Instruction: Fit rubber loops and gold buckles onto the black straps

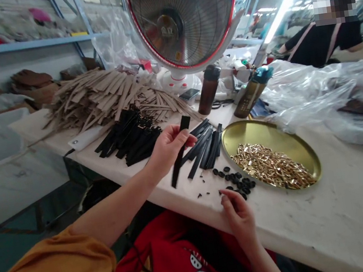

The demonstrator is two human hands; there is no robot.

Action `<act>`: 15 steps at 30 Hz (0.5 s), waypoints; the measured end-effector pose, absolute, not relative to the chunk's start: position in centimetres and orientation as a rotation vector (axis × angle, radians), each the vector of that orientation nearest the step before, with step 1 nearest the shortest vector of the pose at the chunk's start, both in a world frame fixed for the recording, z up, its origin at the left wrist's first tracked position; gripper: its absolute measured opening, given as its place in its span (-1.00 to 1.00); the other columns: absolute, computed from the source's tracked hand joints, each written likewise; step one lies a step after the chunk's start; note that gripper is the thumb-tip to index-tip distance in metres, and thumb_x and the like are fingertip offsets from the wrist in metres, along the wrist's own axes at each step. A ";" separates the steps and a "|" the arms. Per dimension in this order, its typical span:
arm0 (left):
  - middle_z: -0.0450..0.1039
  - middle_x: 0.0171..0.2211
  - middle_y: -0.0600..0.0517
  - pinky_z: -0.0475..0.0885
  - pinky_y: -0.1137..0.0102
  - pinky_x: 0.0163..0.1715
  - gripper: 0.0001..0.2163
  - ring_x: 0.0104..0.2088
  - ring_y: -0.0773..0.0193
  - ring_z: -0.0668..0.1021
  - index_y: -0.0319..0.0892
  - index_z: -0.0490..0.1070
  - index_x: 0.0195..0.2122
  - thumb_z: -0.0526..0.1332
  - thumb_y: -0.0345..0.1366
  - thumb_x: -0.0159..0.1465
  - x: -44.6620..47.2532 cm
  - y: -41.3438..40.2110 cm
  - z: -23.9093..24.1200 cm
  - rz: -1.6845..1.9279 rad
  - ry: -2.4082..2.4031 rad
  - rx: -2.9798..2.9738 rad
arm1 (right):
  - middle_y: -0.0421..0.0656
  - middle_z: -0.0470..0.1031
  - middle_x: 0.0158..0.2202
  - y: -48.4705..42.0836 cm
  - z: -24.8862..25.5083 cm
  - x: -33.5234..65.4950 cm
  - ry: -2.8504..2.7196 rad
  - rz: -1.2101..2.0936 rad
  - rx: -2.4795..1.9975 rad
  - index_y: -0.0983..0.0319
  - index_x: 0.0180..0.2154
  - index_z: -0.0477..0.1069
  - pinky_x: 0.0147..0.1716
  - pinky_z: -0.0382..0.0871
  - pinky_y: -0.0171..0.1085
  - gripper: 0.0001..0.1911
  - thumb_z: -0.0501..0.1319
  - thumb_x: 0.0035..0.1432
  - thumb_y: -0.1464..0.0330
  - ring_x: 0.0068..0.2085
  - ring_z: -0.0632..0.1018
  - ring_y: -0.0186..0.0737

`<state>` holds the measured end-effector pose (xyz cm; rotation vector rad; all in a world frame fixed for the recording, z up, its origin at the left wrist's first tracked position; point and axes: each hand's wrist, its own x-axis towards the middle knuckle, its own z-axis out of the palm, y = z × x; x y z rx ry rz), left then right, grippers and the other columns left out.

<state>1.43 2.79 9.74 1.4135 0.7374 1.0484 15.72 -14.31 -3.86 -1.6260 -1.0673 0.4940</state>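
Left hand (172, 146) gripping black strip (178, 166), right hand (240, 214) seemingly pinching black bit (220, 192)

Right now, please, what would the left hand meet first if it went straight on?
The left hand would likely meet the black strips lying just ahead, though depth is unclear; it may pass above them.

Tube lamp (288, 1) upper R blown out; bg blurry, R corners dim, edges stretched.

Loose mustard-yellow sleeve (62, 270), red garment (169, 258) with white-and-black cartoon print (196, 261), thin black cord (143, 266), bare fingers (182, 138)
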 end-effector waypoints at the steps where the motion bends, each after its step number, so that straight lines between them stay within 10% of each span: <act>1: 0.37 -0.55 0.13 0.27 0.57 -0.55 -0.87 -0.57 0.49 0.40 -0.21 0.18 -0.36 0.07 -0.26 0.21 1.4 2.1 9.6 0.988 0.726 1.343 | -0.14 0.43 -0.35 -14.6 -3.6 16.1 -1.043 0.476 -1.636 0.24 -0.20 0.38 -0.34 0.32 -0.26 -0.74 0.10 0.10 0.26 -0.34 0.44 -0.24; 15: 0.38 -0.46 0.02 0.28 0.57 -0.62 -0.75 -0.57 0.44 0.42 -0.28 0.27 -0.20 0.09 -0.47 0.05 1.8 -6.0 2.7 -0.006 0.736 0.559 | -0.12 0.40 -0.36 -11.4 -1.3 25.2 -1.379 0.058 -2.115 0.25 -0.28 0.42 -0.41 0.27 -0.27 -0.71 0.09 0.09 0.20 -0.47 0.40 -0.27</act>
